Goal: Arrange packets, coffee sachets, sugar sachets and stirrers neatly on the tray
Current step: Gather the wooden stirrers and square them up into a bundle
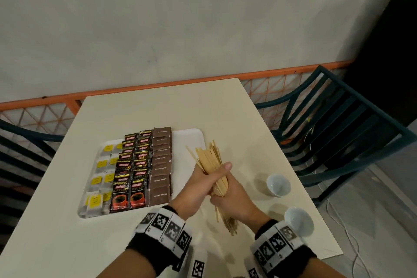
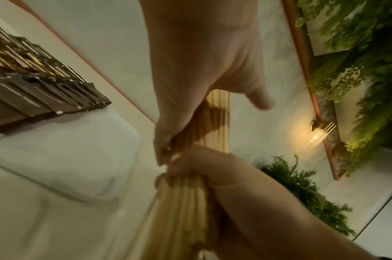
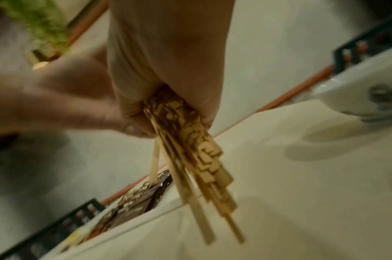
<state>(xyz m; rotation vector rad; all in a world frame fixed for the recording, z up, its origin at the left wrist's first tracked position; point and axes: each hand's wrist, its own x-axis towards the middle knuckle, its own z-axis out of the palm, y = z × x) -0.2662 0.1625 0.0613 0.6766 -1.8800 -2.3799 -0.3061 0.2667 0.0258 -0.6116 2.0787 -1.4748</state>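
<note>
The wooden stirrers (image 1: 212, 165) were bunched in both your hands, above the table (image 1: 158, 110) just right of the white tray (image 1: 191, 135). Your left hand (image 1: 203, 185) was curled round the middle of the bundle, thumb over the top; your right hand (image 1: 234, 201) was clamped on the near part. The far ends fanned out and the near ends sat uneven, a few sticking out past the rest. I judged that loosening either hold could let those stragglers slip and scatter across the table, and a swing left could knock the brown sugar sachets (image 1: 162, 162) out of their overlapped column.

Counts, as far as you could check them: one tray; one column of brown sugar sachets, about eight; two columns of Kopiko coffee sachets (image 1: 133, 165), about seven each; two columns of yellow-tagged tea bags (image 1: 101, 178), about four each; two white cups (image 1: 278, 185); stirrers too many and too bunched to count.
</note>
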